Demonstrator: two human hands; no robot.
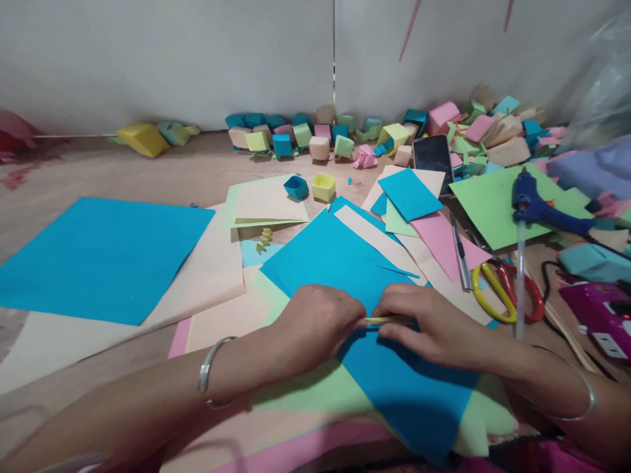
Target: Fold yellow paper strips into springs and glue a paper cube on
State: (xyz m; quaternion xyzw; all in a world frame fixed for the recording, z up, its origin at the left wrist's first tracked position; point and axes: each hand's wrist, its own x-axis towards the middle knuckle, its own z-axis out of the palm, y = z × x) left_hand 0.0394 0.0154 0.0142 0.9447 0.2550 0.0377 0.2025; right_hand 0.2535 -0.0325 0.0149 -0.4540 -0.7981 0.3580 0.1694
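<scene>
My left hand (315, 322) and my right hand (428, 325) meet over a blue paper sheet (345, 269) lying on green, peach and pink sheets. Both hands pinch a thin yellow-green folded paper strip (382, 320) between their fingertips, left hand on its left end, right hand on its right end. Each wrist wears a silver bangle. Most of the strip is hidden under my fingers.
A large blue sheet (98, 256) lies at left. Scissors (503, 292), a pen (461, 253), a blue glue gun (537, 207) and a purple device (599, 315) lie at right. A phone (432, 157) and several folded paper cubes (320, 135) sit by the wall.
</scene>
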